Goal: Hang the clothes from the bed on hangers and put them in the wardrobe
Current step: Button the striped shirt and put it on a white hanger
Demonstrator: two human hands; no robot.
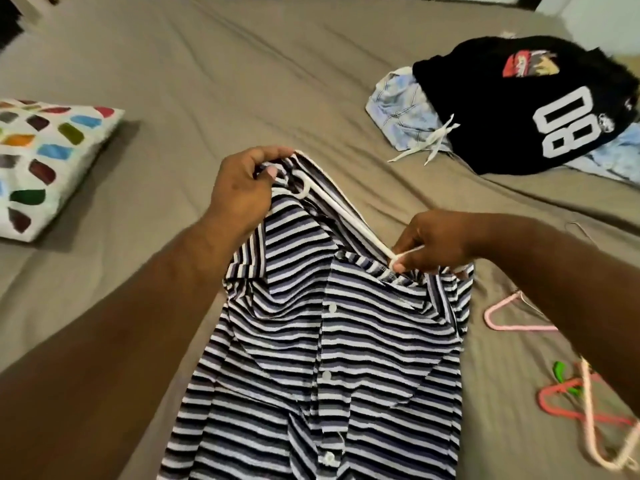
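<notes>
A striped button shirt in black, white and grey hangs in front of me over the brown bed. A white hanger sits inside its neck opening. My left hand pinches the shirt's left shoulder at the hanger's end. My right hand pinches the hanger near the collar. On the bed at the far right lies a black jersey marked 08, on top of a light blue checked garment.
A white pillow with coloured patches lies at the left. Loose hangers lie on the bed at the right: a pink one, a red one, a green piece and a pale pink one.
</notes>
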